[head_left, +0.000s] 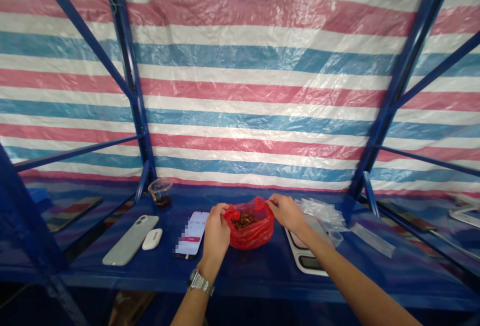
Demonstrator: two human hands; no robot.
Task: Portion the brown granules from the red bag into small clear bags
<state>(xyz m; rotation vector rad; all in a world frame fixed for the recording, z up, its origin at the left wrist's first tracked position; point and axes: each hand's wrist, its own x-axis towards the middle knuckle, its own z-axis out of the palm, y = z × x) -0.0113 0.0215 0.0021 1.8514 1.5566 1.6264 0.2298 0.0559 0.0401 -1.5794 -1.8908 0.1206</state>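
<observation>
A red plastic bag sits on the blue shelf with its mouth spread wide. Inside it lies a heap of small brown pieces, too small to name. My left hand, with a metal watch on the wrist, pinches the bag's left rim. On the opposite side my right hand grips the right rim between thumb and fingers. Beneath my right forearm stands a white digital scale, partly hidden by the arm. A small clear cup is beside the scale.
Left of the bag are a lit phone, a white earbud case, a pale phone and a clear tub with dark contents. Clear plastic bags lie behind the scale. Blue uprights and a striped tarp enclose the shelf.
</observation>
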